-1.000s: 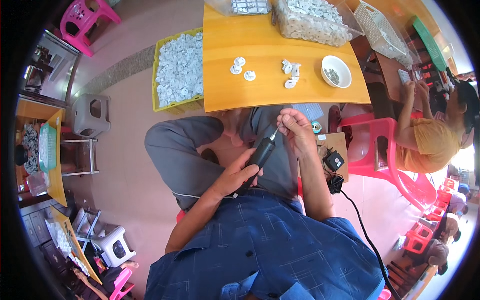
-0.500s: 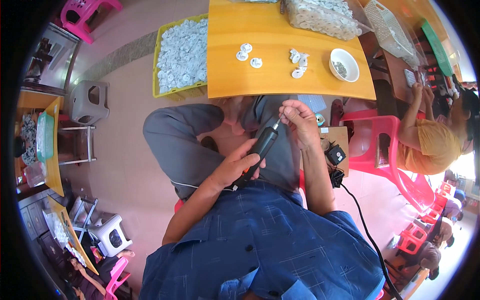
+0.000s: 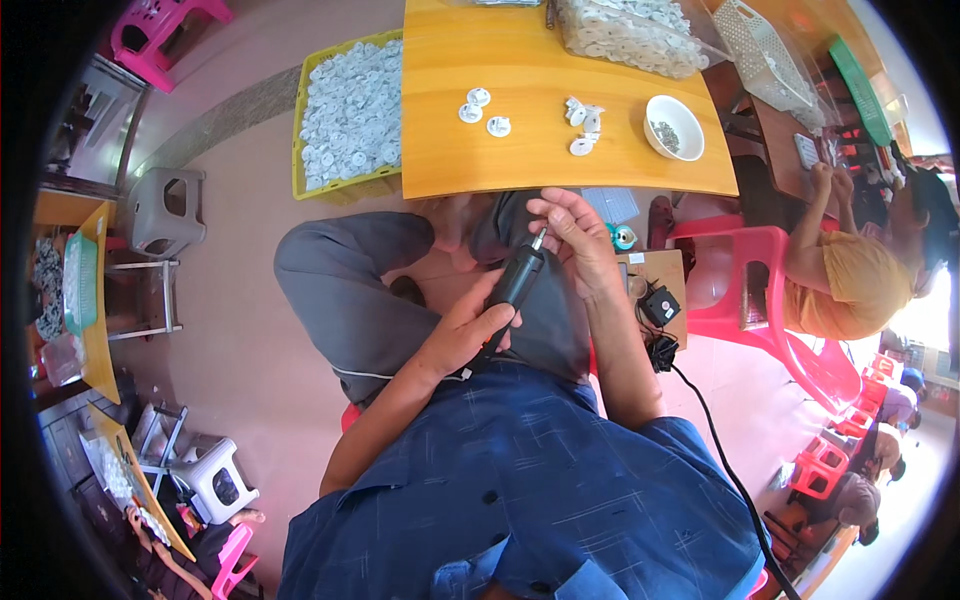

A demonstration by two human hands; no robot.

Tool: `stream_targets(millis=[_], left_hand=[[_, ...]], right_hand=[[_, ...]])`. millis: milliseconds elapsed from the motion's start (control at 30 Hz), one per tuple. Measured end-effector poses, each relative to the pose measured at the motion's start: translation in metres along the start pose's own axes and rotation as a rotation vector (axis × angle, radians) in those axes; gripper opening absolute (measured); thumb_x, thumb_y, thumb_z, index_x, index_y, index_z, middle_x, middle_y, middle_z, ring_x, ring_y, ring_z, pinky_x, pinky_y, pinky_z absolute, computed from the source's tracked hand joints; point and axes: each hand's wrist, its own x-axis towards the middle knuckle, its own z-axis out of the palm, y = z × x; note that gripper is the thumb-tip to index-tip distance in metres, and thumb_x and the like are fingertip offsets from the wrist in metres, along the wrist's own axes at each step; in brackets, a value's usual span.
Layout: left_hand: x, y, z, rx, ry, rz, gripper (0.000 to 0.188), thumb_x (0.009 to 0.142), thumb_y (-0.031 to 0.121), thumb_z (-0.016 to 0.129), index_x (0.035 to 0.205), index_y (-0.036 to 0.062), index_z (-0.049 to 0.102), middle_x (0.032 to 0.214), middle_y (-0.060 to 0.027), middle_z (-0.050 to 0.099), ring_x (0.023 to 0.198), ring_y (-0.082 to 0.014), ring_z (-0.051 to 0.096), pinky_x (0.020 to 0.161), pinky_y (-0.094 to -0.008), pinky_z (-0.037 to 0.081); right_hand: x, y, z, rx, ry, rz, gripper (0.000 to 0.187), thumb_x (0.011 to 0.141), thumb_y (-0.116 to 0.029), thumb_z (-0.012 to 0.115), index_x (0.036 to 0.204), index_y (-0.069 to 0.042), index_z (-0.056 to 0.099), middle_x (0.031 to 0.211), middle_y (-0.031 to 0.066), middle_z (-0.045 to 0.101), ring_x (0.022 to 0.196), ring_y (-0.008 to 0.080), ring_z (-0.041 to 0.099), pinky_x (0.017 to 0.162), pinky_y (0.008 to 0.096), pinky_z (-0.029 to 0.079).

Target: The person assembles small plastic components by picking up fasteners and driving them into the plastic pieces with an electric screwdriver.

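Observation:
Over my lap, my left hand [image 3: 478, 322] is wrapped round a black electric screwdriver [image 3: 520, 275], which points up and to the right. Its silver bit [image 3: 540, 238] reaches the fingertips of my right hand [image 3: 575, 238]. Those fingers are pinched together at the bit's tip; whatever is between them is too small to make out. Beyond my hands, several round white plastic parts [image 3: 498, 126] lie on the yellow wooden table [image 3: 450, 170]. More white pieces [image 3: 581, 146] sit in a small group at its middle. A white bowl [image 3: 688, 140] of small metal pieces stands to their right.
Left of the table is a yellow crate [image 3: 299, 150] full of white parts. A clear bin [image 3: 635, 45] of parts stands at the table's back. At right are a small side stand [image 3: 665, 268], a black cable [image 3: 715, 430], a pink chair [image 3: 735, 260] and a seated person [image 3: 835, 275].
The view has shifted slightly, moving the surroundings a little left. Both hands and the screwdriver sit slightly closer to the table edge, with the right fingertips still at the bit.

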Motion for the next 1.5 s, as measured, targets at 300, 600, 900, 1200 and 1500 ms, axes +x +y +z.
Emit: stream_targets(millis=[300, 600, 900, 1200, 1500], left_hand=[[0.008, 0.009, 0.008, 0.067, 0.03, 0.019, 0.053, 0.104, 0.021, 0.056, 0.15, 0.0023, 0.04, 0.099, -0.0066, 0.061, 0.077, -0.0128, 0.06, 0.07, -0.0279, 0.052], [0.004, 0.008, 0.007, 0.055, 0.058, 0.016, 0.053, 0.103, 0.02, 0.057, 0.15, 0.0021, 0.04, 0.1, -0.0064, 0.061, 0.077, -0.0129, 0.06, 0.071, -0.0279, 0.052], [0.003, 0.007, 0.005, 0.026, 0.062, 0.009, 0.053, 0.104, 0.02, 0.056, 0.151, 0.0028, 0.04, 0.1, -0.0065, 0.061, 0.077, -0.013, 0.061, 0.07, -0.0278, 0.052], [0.009, 0.011, 0.003, 0.042, 0.092, -0.02, 0.054, 0.104, 0.023, 0.057, 0.152, 0.0035, 0.039, 0.099, -0.0065, 0.061, 0.076, -0.0126, 0.062, 0.067, -0.0265, 0.051], [0.014, 0.023, 0.004, 0.023, 0.069, -0.044, 0.051, 0.104, 0.023, 0.058, 0.148, 0.0037, 0.043, 0.099, -0.0071, 0.063, 0.076, -0.0131, 0.062, 0.068, -0.0272, 0.052]], right_hand=[[0.027, -0.029, -0.029, -0.3, 0.222, -0.248, 0.032, 0.103, -0.02, 0.064, 0.129, -0.003, 0.061, 0.119, 0.0098, 0.071, 0.097, 0.0146, 0.069, 0.083, 0.0282, 0.055], [0.064, -0.038, -0.02, -1.142, 0.356, -0.67, 0.033, 0.088, -0.008, 0.072, 0.12, -0.006, 0.068, 0.108, 0.0139, 0.064, 0.079, 0.0243, 0.065, 0.074, 0.0359, 0.054], [0.073, -0.046, -0.01, -1.29, 0.393, -0.596, 0.023, 0.088, -0.015, 0.074, 0.105, -0.005, 0.063, 0.104, 0.0156, 0.062, 0.079, 0.0303, 0.066, 0.074, 0.0414, 0.054], [0.072, -0.031, -0.02, -0.783, 0.334, -0.507, 0.01, 0.094, -0.005, 0.068, 0.099, -0.001, 0.06, 0.095, 0.0115, 0.065, 0.08, 0.0187, 0.065, 0.071, 0.0308, 0.052], [0.026, -0.021, -0.026, -0.095, 0.26, -0.204, 0.012, 0.099, 0.0, 0.063, 0.108, -0.006, 0.057, 0.107, 0.0073, 0.065, 0.095, 0.0189, 0.069, 0.084, 0.0292, 0.058]])
